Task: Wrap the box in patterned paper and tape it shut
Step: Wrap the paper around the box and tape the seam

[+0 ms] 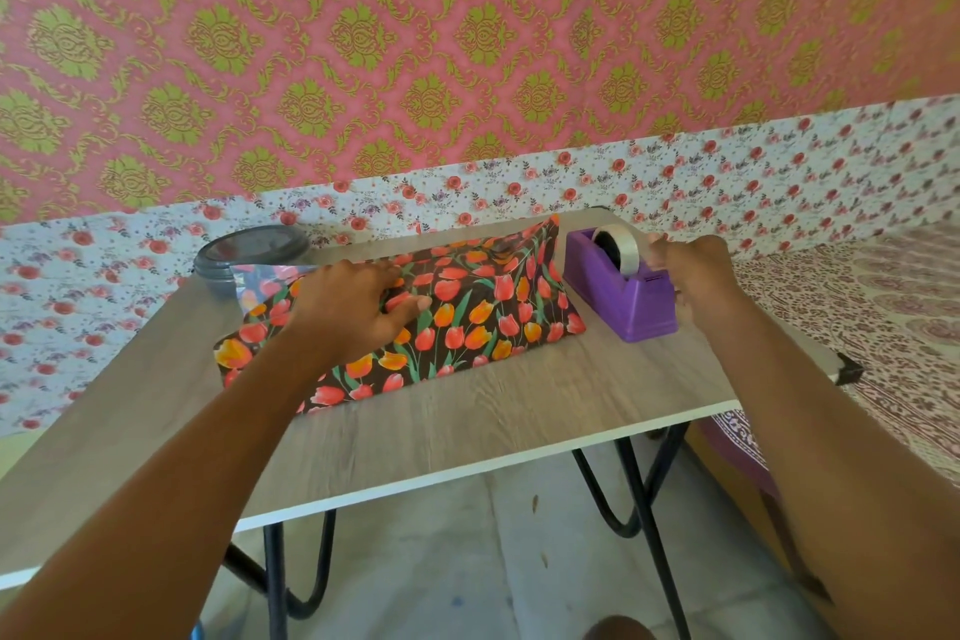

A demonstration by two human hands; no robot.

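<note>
The box [467, 312] lies on the wooden table [493, 411], fully covered by dark paper printed with red and orange tulips. My left hand [353, 301] presses flat on top of the paper, near its left half, thumb stretched toward the middle. To the right of the box stands a purple tape dispenser [618, 286] with a roll of clear tape [621, 247]. My right hand [691, 270] is at the dispenser's right end, fingers curled as if pinching the tape end; the tape itself is too thin to see there.
A clear jar with a grey lid [249, 257] stands at the table's back left, touching the paper's far corner. Flowered wallpaper runs close behind the table. A bed with a patterned cover [883, 307] lies to the right. The table's near edge is bare wood.
</note>
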